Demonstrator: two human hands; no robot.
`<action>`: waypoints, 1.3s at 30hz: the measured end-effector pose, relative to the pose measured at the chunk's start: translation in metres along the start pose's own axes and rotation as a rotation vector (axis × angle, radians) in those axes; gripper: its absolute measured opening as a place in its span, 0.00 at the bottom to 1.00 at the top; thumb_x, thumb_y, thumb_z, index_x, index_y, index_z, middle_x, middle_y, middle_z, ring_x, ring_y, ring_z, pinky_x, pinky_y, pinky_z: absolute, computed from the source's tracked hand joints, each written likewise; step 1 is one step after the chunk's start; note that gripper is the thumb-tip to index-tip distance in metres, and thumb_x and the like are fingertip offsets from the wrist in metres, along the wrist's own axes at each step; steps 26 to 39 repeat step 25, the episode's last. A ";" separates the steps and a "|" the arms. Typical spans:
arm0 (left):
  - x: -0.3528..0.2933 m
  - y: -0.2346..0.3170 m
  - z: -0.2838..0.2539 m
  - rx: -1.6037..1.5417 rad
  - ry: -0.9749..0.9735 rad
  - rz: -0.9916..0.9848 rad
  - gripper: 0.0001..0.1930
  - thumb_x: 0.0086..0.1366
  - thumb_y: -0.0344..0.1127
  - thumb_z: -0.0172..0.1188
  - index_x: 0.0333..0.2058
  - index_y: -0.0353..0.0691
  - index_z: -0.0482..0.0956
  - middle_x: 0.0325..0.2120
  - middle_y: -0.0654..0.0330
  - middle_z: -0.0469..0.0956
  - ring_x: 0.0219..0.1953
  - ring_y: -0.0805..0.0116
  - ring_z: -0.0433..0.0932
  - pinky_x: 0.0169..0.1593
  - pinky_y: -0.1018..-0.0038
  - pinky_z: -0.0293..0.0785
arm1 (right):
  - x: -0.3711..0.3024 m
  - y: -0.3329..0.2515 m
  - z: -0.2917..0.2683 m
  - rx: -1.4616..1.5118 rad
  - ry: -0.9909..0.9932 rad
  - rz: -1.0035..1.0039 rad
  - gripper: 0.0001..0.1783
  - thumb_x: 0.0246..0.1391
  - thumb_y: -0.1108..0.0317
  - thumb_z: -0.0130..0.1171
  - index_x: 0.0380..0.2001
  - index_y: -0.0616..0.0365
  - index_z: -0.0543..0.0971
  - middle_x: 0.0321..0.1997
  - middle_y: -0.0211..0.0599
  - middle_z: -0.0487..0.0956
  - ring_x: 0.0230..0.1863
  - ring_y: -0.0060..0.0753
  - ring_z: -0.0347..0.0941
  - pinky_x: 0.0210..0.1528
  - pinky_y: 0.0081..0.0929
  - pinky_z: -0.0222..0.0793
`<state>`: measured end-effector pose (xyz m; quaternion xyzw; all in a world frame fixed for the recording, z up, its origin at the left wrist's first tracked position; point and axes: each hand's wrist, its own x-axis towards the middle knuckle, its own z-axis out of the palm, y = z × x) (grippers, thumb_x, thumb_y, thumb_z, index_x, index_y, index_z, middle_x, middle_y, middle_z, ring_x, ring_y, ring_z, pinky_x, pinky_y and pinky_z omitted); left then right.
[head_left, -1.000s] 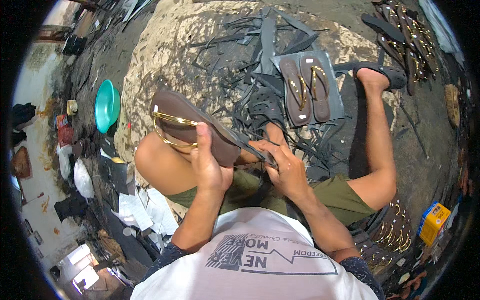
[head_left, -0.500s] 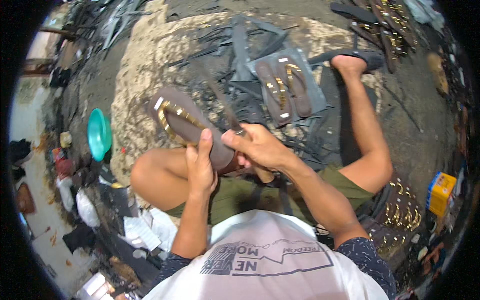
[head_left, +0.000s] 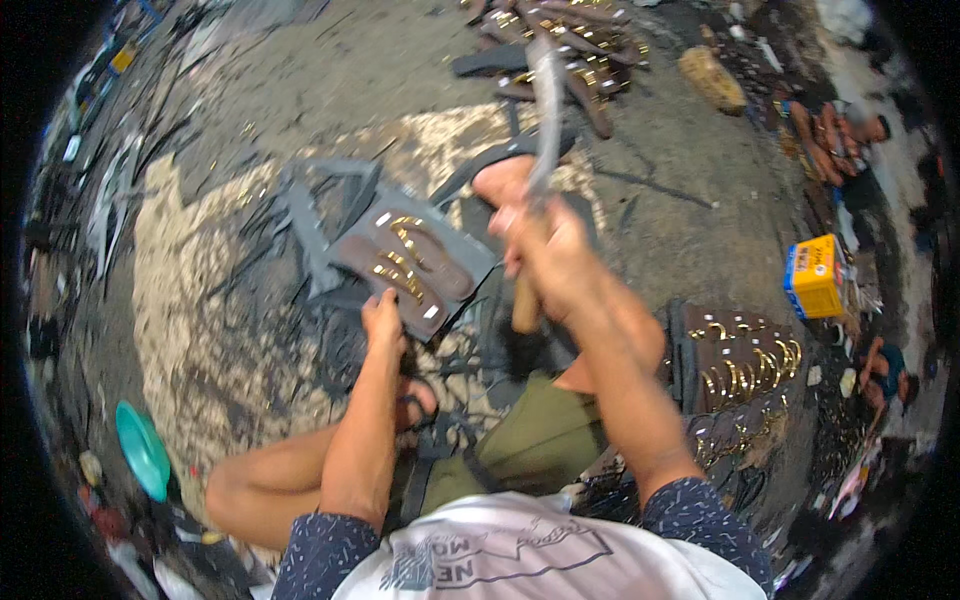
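My right hand (head_left: pixel 548 245) is closed round the wooden handle of a knife (head_left: pixel 546 110). Its long, slightly curved blade points up and away from me, blurred by motion. My left hand (head_left: pixel 383 320) reaches forward to a brown sandal (head_left: pixel 425 308) with gold trim on its strap. Thumb and fingers close on that sandal's left edge; the fingertips are partly hidden. Beside it lies a matching brown sandal (head_left: pixel 448 272). Both rest on a dark grey sheet (head_left: pixel 475 268) of sole material, in front of my legs.
More gold-trimmed sandals lie in a pile (head_left: pixel 590 50) at the far side and in rows (head_left: pixel 740 350) at right. A yellow box (head_left: pixel 815 277) stands beyond these rows. A green basin (head_left: pixel 143 450) sits at left. Two other people (head_left: pixel 835 140) are at the right edge. Dark offcuts (head_left: pixel 265 270) litter the floor.
The sandal my left hand held is no longer in it; that hand has reached to the pair on the sheet. My right hand has raised the knife forward. My view has swung right.
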<state>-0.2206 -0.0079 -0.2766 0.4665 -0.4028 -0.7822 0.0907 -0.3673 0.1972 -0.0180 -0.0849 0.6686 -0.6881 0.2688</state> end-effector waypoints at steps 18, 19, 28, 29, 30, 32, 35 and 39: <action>-0.219 0.149 -0.071 -0.445 0.111 0.256 0.25 0.68 0.47 0.72 0.57 0.44 0.73 0.47 0.59 0.82 0.44 0.64 0.85 0.48 0.61 0.87 | -0.151 0.088 0.043 -0.746 -0.471 -0.338 0.19 0.56 0.72 0.67 0.51 0.58 0.78 0.43 0.48 0.84 0.42 0.53 0.84 0.43 0.41 0.80; -0.238 0.155 -0.065 -0.472 0.201 0.264 0.23 0.71 0.48 0.68 0.54 0.39 0.77 0.43 0.56 0.83 0.39 0.63 0.85 0.42 0.66 0.87 | -0.155 0.093 0.043 -0.772 -0.469 -0.407 0.22 0.51 0.73 0.69 0.51 0.55 0.79 0.38 0.46 0.82 0.38 0.52 0.83 0.39 0.43 0.80; -0.296 0.119 -0.087 -0.485 0.301 0.339 0.29 0.73 0.48 0.64 0.66 0.44 0.68 0.56 0.57 0.78 0.57 0.60 0.80 0.59 0.58 0.81 | -0.151 0.093 0.073 -0.920 -0.670 -0.413 0.27 0.52 0.71 0.71 0.55 0.53 0.76 0.39 0.46 0.78 0.39 0.55 0.82 0.39 0.47 0.79; -0.296 0.119 -0.087 -0.485 0.301 0.339 0.29 0.73 0.48 0.64 0.66 0.44 0.68 0.56 0.57 0.78 0.57 0.60 0.80 0.59 0.58 0.81 | -0.151 0.093 0.073 -0.920 -0.670 -0.413 0.27 0.52 0.71 0.71 0.55 0.53 0.76 0.39 0.46 0.78 0.39 0.55 0.82 0.39 0.47 0.79; -0.296 0.119 -0.087 -0.485 0.301 0.339 0.29 0.73 0.48 0.64 0.66 0.44 0.68 0.56 0.57 0.78 0.57 0.60 0.80 0.59 0.58 0.81 | -0.151 0.093 0.073 -0.920 -0.670 -0.413 0.27 0.52 0.71 0.71 0.55 0.53 0.76 0.39 0.46 0.78 0.39 0.55 0.82 0.39 0.47 0.79; -0.296 0.119 -0.087 -0.485 0.301 0.339 0.29 0.73 0.48 0.64 0.66 0.44 0.68 0.56 0.57 0.78 0.57 0.60 0.80 0.59 0.58 0.81 | -0.151 0.093 0.073 -0.920 -0.670 -0.413 0.27 0.52 0.71 0.71 0.55 0.53 0.76 0.39 0.46 0.78 0.39 0.55 0.82 0.39 0.47 0.79; -0.296 0.119 -0.087 -0.485 0.301 0.339 0.29 0.73 0.48 0.64 0.66 0.44 0.68 0.56 0.57 0.78 0.57 0.60 0.80 0.59 0.58 0.81 | -0.151 0.093 0.073 -0.920 -0.670 -0.413 0.27 0.52 0.71 0.71 0.55 0.53 0.76 0.39 0.46 0.78 0.39 0.55 0.82 0.39 0.47 0.79; -0.296 0.119 -0.087 -0.485 0.301 0.339 0.29 0.73 0.48 0.64 0.66 0.44 0.68 0.56 0.57 0.78 0.57 0.60 0.80 0.59 0.58 0.81 | -0.151 0.093 0.073 -0.920 -0.670 -0.413 0.27 0.52 0.71 0.71 0.55 0.53 0.76 0.39 0.46 0.78 0.39 0.55 0.82 0.39 0.47 0.79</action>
